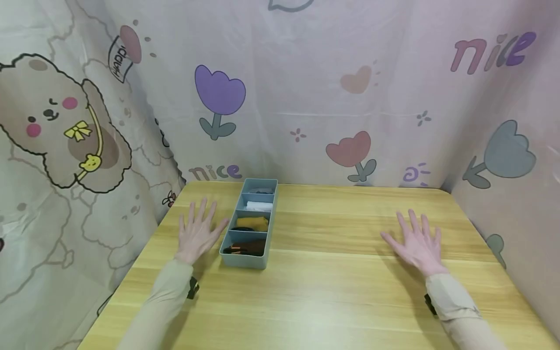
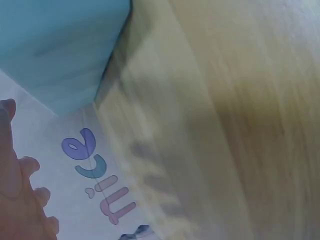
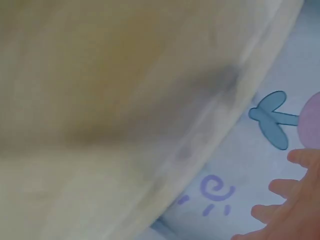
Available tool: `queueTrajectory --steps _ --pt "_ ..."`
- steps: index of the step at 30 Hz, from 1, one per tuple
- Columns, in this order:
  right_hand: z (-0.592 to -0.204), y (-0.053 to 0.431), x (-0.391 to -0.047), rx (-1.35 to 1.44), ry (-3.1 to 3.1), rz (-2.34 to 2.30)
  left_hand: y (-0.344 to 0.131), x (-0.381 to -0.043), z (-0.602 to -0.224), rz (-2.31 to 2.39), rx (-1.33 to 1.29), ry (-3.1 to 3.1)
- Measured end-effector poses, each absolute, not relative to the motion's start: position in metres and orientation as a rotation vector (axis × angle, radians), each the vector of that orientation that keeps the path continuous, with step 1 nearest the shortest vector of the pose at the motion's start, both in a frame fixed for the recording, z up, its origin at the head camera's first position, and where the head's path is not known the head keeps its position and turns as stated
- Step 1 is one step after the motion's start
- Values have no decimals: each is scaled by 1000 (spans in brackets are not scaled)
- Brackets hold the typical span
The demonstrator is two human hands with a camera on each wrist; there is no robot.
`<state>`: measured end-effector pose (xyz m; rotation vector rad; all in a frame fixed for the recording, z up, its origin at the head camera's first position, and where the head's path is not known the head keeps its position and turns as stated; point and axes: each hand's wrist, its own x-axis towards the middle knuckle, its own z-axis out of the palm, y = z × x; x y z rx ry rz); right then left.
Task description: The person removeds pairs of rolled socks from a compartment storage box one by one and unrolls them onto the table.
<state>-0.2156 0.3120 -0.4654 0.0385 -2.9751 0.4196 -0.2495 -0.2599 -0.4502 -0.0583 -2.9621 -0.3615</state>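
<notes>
My left hand (image 1: 197,236), palm down with fingers spread, is just left of a blue-grey divided box (image 1: 247,261). Its thumb comes near the box's side; whether they touch I cannot tell. Inside the box, compartments run from back to front: a greyish item (image 1: 261,191), a folded white cloth (image 1: 259,206), a mustard-yellow cloth (image 1: 253,223) beside something black, and a dark brown item (image 1: 247,247) with orange marks. Over the right part of the table my right hand (image 1: 417,245) is spread too, holding nothing. In the left wrist view the box's side (image 2: 60,60) fills the upper left corner.
A wooden table (image 1: 323,282) lies under both hands. Printed curtains (image 1: 288,87) with flowers and a bear hang behind it and along both sides, close to its edges. Dark straps (image 1: 193,288) show at the wrists.
</notes>
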Motion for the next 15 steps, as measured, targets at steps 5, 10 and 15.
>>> queueTrajectory --steps 5,10,15 --pt "-450 300 -226 154 -2994 638 -261 -248 -443 -656 -115 -3006" --pt "-439 279 -241 434 -2966 994 -261 -241 -438 -1159 -206 -3028" --pt "-428 249 -257 721 -2877 1270 -261 -238 -437 -1458 -239 -2988"
